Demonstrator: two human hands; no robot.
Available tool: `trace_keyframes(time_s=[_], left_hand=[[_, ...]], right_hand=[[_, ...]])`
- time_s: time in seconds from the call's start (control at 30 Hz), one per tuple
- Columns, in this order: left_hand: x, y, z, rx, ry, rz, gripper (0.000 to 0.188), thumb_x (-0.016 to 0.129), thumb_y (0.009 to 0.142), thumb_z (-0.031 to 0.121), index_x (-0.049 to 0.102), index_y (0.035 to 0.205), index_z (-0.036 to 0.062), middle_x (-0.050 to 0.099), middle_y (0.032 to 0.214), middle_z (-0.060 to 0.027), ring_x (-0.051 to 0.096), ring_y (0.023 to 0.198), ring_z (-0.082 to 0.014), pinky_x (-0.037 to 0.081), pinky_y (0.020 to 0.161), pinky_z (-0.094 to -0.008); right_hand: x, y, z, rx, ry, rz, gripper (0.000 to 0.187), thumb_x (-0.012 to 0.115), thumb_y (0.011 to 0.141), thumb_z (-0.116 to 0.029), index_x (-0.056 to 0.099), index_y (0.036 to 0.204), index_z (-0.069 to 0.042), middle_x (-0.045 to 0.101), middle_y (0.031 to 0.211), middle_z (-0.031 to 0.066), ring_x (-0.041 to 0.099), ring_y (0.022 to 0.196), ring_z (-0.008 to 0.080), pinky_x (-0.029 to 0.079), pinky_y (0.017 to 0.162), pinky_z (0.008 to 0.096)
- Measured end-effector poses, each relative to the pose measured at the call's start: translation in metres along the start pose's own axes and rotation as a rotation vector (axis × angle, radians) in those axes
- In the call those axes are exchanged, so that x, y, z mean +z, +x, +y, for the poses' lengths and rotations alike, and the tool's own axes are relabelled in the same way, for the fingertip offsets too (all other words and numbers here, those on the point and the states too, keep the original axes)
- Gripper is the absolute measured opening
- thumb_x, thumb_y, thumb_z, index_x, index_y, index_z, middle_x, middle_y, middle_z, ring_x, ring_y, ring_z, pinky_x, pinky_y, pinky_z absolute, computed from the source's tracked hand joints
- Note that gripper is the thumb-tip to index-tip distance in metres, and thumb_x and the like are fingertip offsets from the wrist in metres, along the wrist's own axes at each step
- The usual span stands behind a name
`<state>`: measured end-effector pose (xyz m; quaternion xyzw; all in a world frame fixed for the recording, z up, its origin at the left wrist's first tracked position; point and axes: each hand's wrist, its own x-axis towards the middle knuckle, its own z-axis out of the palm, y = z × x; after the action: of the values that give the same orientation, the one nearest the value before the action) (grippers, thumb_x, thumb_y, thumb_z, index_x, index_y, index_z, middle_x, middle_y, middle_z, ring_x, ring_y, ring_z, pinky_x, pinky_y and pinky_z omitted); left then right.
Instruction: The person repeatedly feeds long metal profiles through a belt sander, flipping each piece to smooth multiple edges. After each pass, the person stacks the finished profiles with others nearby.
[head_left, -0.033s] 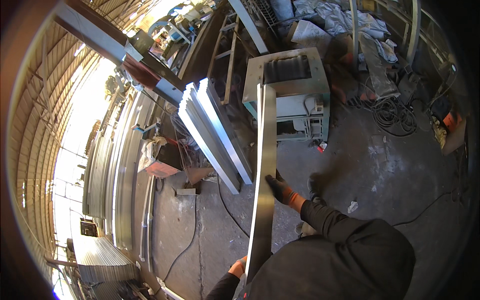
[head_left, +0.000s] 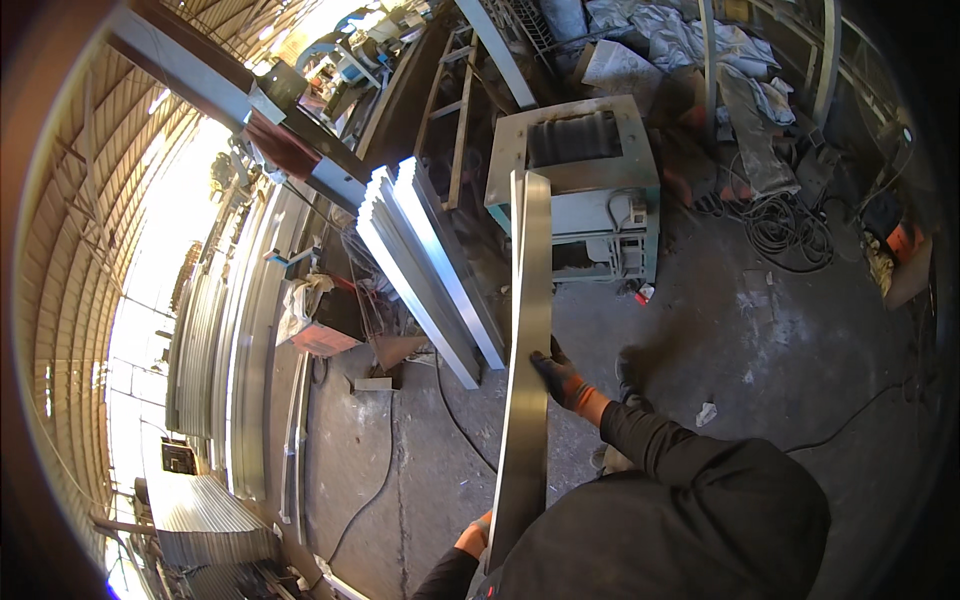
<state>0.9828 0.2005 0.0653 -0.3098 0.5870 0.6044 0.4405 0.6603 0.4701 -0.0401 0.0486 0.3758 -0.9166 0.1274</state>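
A long, bent sheet-metal profile (head_left: 530,300) rises from close to my body toward the machine, with its far end in front of the machine's top. My right hand (head_left: 560,378), in a dark glove with an orange cuff, is closed on the profile's right edge about midway along. Low in the picture, my left hand (head_left: 474,535) grips the profile's left edge near its near end. Its glove shows orange at the wrist, and the profile hides most of its fingers.
A teal-framed machine (head_left: 570,180) stands ahead. Long metal profiles (head_left: 430,265) are stacked to its left. More long sheets (head_left: 225,350) lie farther left. Coiled cable (head_left: 785,235) sits at the right. A black cable (head_left: 380,480) runs across the floor, and a red-sided box (head_left: 330,325) stands left.
The profile's far end has shifted very slightly left and down, and its face has turned a little. Both hands keep their hold, nearly still.
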Motion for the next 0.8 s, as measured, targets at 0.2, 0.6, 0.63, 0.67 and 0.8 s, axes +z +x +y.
trace_keyframes(time_s=[0.2, 0.6, 0.63, 0.67, 0.8], left_hand=[[0.04, -0.035, 0.009, 0.072, 0.335, 0.344, 0.065, 0.079, 0.106, 0.058, 0.068, 0.148, 0.0106, 0.08, 0.131, -0.022, 0.076, 0.124, -0.0353, 0.059, 0.105, -0.0444], [0.053, 0.024, 0.059, 0.235, 0.414, 0.517, 0.066, 0.086, 0.101, 0.057, 0.071, 0.141, 0.0066, 0.086, 0.121, -0.0228, 0.084, 0.116, -0.0364, 0.063, 0.098, -0.0465], [0.059, 0.033, 0.073, 0.312, 0.435, 0.555, 0.062, 0.086, 0.103, 0.055, 0.073, 0.138, 0.0053, 0.086, 0.119, -0.0225, 0.084, 0.114, -0.0351, 0.063, 0.097, -0.0456], [0.066, 0.045, 0.09, 0.347, 0.45, 0.574, 0.059, 0.085, 0.104, 0.053, 0.075, 0.135, 0.004, 0.087, 0.117, -0.0222, 0.085, 0.111, -0.0339, 0.064, 0.097, -0.0447], [0.085, 0.113, 0.185, 0.451, 0.422, 0.524, 0.055, 0.084, 0.105, 0.052, 0.079, 0.125, 0.0007, 0.087, 0.113, -0.0233, 0.085, 0.107, -0.0322, 0.064, 0.095, -0.0441]], right_hand=[[-0.016, 0.03, 0.024, 0.0, 0.134, 0.23, 0.069, 0.082, 0.108, -0.009, 0.054, 0.17, -0.004, 0.076, 0.146, 0.008, 0.075, 0.122, 0.0173, 0.061, 0.104, 0.0348], [-0.004, 0.096, -0.014, -0.286, -0.176, 0.367, 0.073, 0.07, 0.107, 0.012, 0.047, 0.174, -0.003, 0.064, 0.159, 0.0117, 0.068, 0.135, 0.0206, 0.063, 0.114, 0.034], [-0.007, 0.11, -0.031, -0.276, -0.031, 0.349, 0.075, 0.071, 0.107, 0.011, 0.045, 0.176, -0.004, 0.064, 0.158, 0.0121, 0.068, 0.134, 0.0203, 0.063, 0.113, 0.0337], [-0.011, 0.129, -0.05, -0.259, 0.136, 0.328, 0.077, 0.072, 0.107, 0.009, 0.043, 0.177, -0.004, 0.064, 0.158, 0.0124, 0.068, 0.134, 0.0199, 0.064, 0.111, 0.0334], [-0.044, 0.203, -0.134, -0.536, -1.293, 0.533, 0.073, 0.071, 0.106, -0.029, 0.051, 0.172, -0.005, 0.06, 0.167, 0.0264, 0.047, 0.163, 0.0452, 0.037, 0.134, 0.0629]])
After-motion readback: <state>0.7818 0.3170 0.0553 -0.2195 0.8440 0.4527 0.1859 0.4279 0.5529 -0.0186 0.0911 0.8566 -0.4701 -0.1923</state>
